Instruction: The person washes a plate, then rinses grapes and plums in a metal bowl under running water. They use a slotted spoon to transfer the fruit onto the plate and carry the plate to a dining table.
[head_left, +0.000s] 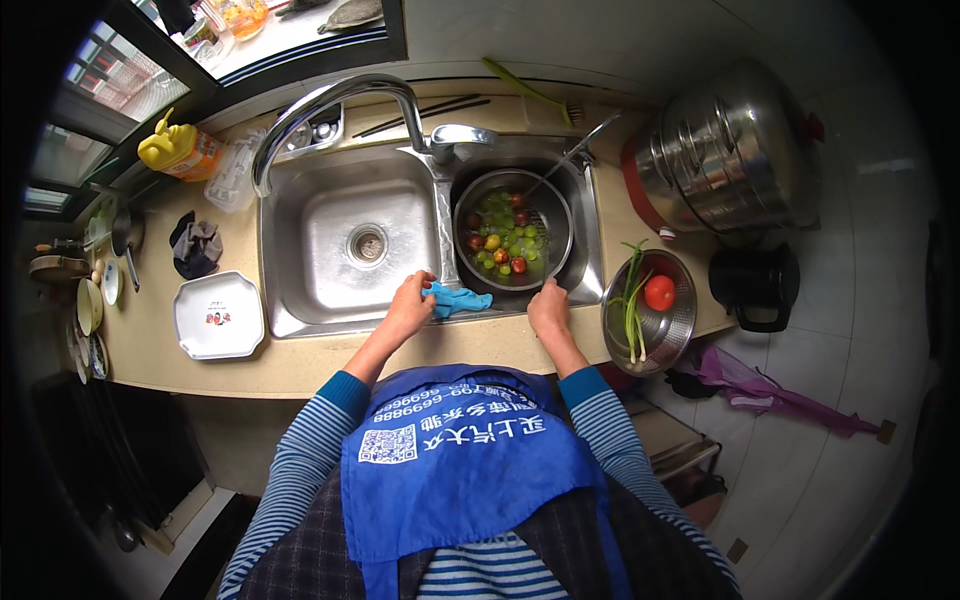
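In the right sink bowl (589, 240) sits a round steel basin (459, 251) of water, holding green grapes (514, 250) and several reddish fruits (518, 265). My right hand (551, 309) is at the basin's near right rim, fingers curled on it. Over the sink's front edge, my left hand (409, 306) has its fingertips at the left end of a crumpled blue cloth (457, 299). Whether those fingers pinch the cloth is unclear. The left sink bowl (330, 225) shows bare steel and a drain strainer (368, 246).
A chrome faucet (409, 101) arches over the left bowl. On the right stand a steel colander (667, 341) with scallions and a tomato, a stacked steamer (720, 157) and a black kettle (754, 285). A white tray (217, 296) and dark cloth (196, 244) lie left.
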